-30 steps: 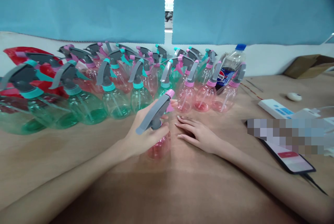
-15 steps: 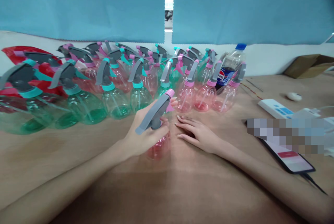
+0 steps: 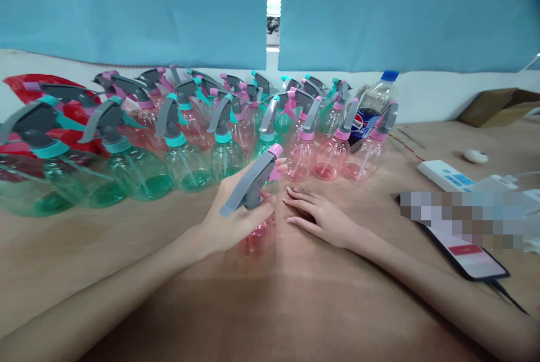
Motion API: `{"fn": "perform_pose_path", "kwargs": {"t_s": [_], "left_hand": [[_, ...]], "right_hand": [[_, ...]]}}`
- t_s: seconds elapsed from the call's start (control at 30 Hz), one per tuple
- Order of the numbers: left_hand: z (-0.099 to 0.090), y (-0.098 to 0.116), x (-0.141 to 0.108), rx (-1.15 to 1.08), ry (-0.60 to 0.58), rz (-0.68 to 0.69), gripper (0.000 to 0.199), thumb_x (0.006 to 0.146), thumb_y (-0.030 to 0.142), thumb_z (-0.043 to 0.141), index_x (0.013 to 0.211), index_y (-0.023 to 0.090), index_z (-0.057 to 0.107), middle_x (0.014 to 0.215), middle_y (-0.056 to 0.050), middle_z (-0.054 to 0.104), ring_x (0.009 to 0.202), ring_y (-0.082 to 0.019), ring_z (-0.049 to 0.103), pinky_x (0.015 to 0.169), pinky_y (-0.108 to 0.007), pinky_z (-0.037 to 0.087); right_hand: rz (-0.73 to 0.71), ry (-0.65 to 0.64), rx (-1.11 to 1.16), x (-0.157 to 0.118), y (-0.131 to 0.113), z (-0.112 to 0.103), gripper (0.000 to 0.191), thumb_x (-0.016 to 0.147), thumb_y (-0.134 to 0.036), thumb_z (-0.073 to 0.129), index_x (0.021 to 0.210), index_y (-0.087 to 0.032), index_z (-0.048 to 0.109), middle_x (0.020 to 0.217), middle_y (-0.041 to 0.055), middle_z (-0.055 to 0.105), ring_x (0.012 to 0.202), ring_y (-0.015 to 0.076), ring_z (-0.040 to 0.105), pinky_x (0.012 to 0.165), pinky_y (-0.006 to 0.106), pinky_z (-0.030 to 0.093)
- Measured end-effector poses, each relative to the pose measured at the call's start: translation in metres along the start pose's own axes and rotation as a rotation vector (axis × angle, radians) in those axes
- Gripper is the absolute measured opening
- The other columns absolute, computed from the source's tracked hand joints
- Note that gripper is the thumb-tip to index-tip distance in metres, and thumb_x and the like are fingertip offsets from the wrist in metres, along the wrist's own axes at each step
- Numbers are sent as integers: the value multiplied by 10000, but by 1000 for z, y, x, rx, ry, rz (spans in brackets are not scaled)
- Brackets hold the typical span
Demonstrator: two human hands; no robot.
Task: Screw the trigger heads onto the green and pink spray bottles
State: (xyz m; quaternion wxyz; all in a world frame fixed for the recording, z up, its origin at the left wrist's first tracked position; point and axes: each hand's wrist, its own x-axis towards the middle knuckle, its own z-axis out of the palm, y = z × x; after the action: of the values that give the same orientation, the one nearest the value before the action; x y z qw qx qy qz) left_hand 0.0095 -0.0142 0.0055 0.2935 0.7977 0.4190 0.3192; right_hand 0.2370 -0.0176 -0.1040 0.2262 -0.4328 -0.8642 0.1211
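Note:
My left hand (image 3: 232,210) is wrapped round the neck of a pink spray bottle (image 3: 257,238) in the middle of the table. Its grey sprayer head with a pink nozzle rises above the fingers and points up to the right; the hand hides the collar. To its right, my right hand (image 3: 323,216) rests on the wooden tabletop, fingers outstretched and holding nothing. Just behind the hands stand green spray bottles (image 3: 192,173) with turquoise collars on the left, and pink spray bottles (image 3: 331,162) with pink collars on the right.
More spray bottles crowd the back rows. A cola bottle (image 3: 365,120) with a blue cap stands behind the pink ones. On the right lie a phone (image 3: 464,249) with a cable, a white power strip (image 3: 445,176), a white mouse (image 3: 475,155) and a brown box (image 3: 493,106). Red plastic (image 3: 50,81) lies far left.

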Motion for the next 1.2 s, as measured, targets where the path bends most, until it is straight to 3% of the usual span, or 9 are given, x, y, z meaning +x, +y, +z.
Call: {"fn": "perform_pose_path", "kwargs": {"t_s": [0.6, 0.93, 1.2], "left_hand": [[0, 2, 2, -49, -9, -1, 381, 781, 276, 523, 1156, 210, 534, 748, 12, 610, 618, -155, 549, 607, -279, 489], [1, 0, 1, -27, -8, -24, 340, 793, 295, 522, 1123, 218, 533, 697, 21, 599, 619, -166, 550, 566, -270, 452], [-1, 5, -1, -8, 1, -43, 388, 768, 318, 504, 1139, 215, 546, 748, 1, 648, 646, -190, 591, 604, -290, 496]], "right_hand": [[-3, 6, 3, 0, 0, 0, 477, 944, -473, 490, 1349, -227, 542, 1447, 112, 491, 1352, 277, 431, 1084, 513, 394], [-7, 19, 25, 0, 0, 0, 472, 937, -472, 501, 1351, -249, 543, 1453, 99, 483, 1350, 285, 433, 1086, 520, 390], [-10, 5, 5, 0, 1, 1, 484, 943, -472, 489, 1354, -221, 538, 1462, 113, 471, 1361, 272, 419, 1101, 496, 377]]}}
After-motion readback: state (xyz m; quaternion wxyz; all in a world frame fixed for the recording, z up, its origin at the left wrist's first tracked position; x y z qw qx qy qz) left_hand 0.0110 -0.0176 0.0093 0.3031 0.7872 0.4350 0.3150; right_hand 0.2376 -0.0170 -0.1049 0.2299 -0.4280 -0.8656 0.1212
